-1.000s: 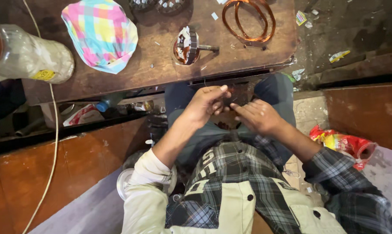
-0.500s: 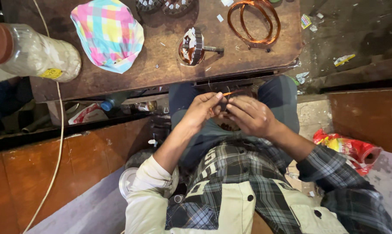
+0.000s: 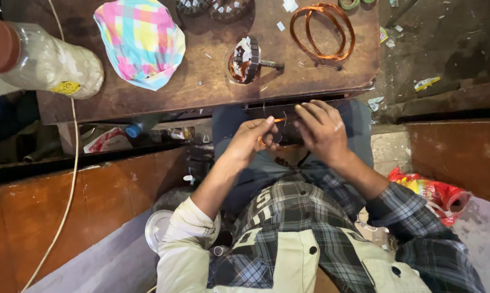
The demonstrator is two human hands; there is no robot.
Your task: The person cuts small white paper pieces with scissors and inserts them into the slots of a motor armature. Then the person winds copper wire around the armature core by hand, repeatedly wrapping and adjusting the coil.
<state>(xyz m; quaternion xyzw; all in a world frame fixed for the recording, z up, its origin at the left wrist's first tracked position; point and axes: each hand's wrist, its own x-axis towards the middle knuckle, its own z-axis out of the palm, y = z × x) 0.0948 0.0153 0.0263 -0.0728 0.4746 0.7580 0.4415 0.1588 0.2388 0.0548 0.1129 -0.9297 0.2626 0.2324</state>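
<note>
My left hand [image 3: 254, 139] and my right hand [image 3: 322, 129] meet over my lap, just below the edge of a wooden bench [image 3: 201, 89]. Between their fingertips runs a short piece of thin copper wire [image 3: 278, 120]. The left thumb and forefinger pinch one end of it. My right hand's fingers curl over a dark object on my lap, mostly hidden. On the bench lie a wound motor rotor [image 3: 247, 59] and a loose coil of copper wire [image 3: 322, 30].
A pastel checked cloth [image 3: 141, 40] and a clear plastic jar with a brown lid [image 3: 44, 59] lie on the bench's left half. A white cord [image 3: 71, 173] hangs down at the left. A red plastic bag [image 3: 434, 192] lies on the floor at the right.
Both hands have drawn slightly apart, and the copper wire now shows between the fingertips. The view has shifted a little toward the bench.
</note>
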